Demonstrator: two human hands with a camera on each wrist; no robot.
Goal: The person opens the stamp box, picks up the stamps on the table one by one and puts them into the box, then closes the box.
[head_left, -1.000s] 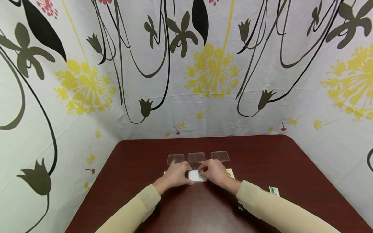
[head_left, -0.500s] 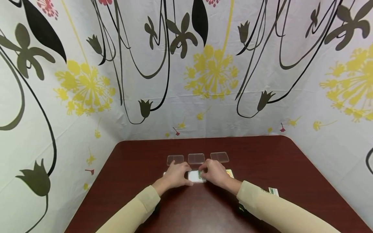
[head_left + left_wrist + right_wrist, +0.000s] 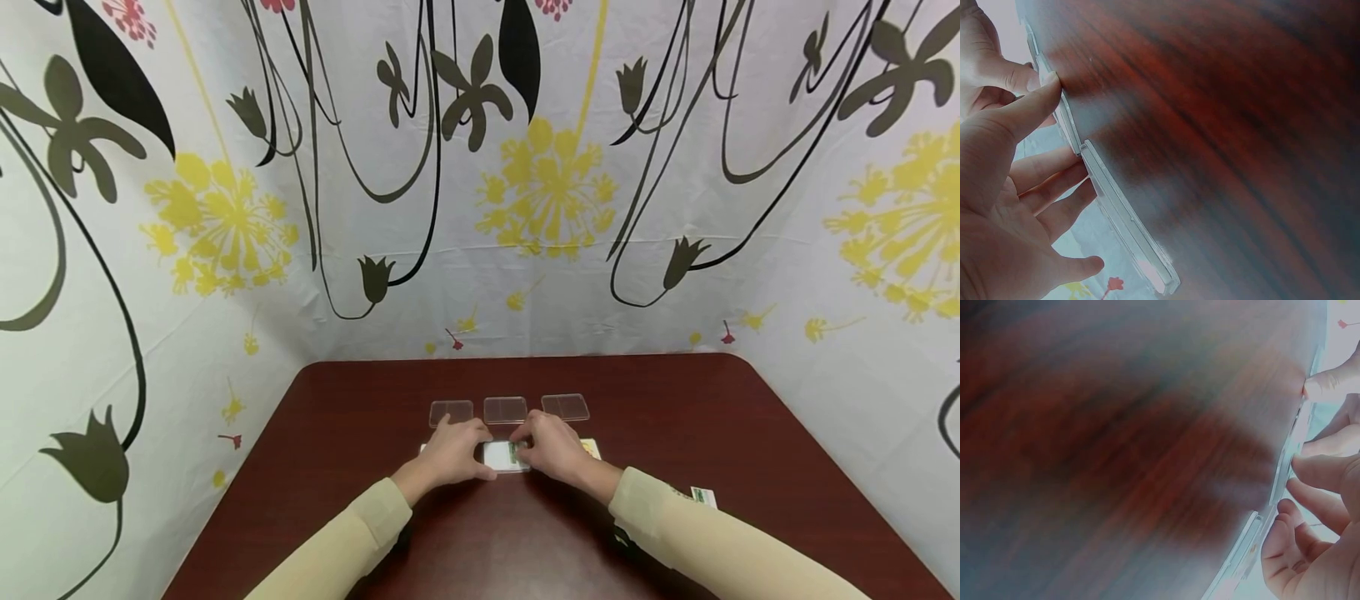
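Note:
A flat clear case with a white inside lies on the table before me. My left hand holds its left end, thumb at the near edge and fingers toward the far edge. At the case's right end my right hand has its thumb and fingers together by a small green-printed card, which it seems to pinch; the fingertips partly hide it. Beneath the left palm sits a second flat case, mostly hidden in the head view. A third case with a yellow print shows behind the right hand.
Three clear plastic lids lie in a row beyond the cases. Another green-printed card rests on the dark red-brown table beside the right sleeve. A flower-printed cloth hangs behind the table.
The head view has shifted very slightly. Both hands keep their places at the middle case, with no clear movement of the things.

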